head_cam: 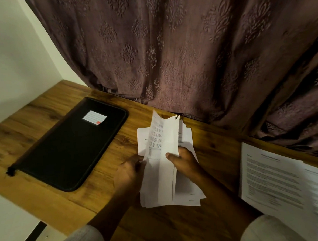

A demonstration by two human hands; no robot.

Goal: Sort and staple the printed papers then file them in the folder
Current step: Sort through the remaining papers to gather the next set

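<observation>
Curtain: a brown patterned curtain [170, 56] hangs behind the desk and bunches on its far edge.
Desk: the wooden desk [219, 145] carries everything I am working with.
Folder: the black zip folder [68, 148] lies closed and flat at my left, well apart from the papers.
Printed pages: a spread of printed pages [275, 179] lies face up at my right, by the desk edge.
Paper stack: the loose paper stack [185, 192] lies in the middle of the desk, its sheets fanned unevenly.
Lifted sheet: one printed sheet [164, 134] stands up from the stack, bent lengthwise, with a torn-looking top corner.
Right hand: my right hand [183, 161] pinches the lifted sheet, thumb on its front, fingers behind.
Left hand: my left hand [131, 169] grips the stack's left edge; it is blurred.
Label: a white label [94, 118] with a red corner sits on the folder's cover.
</observation>
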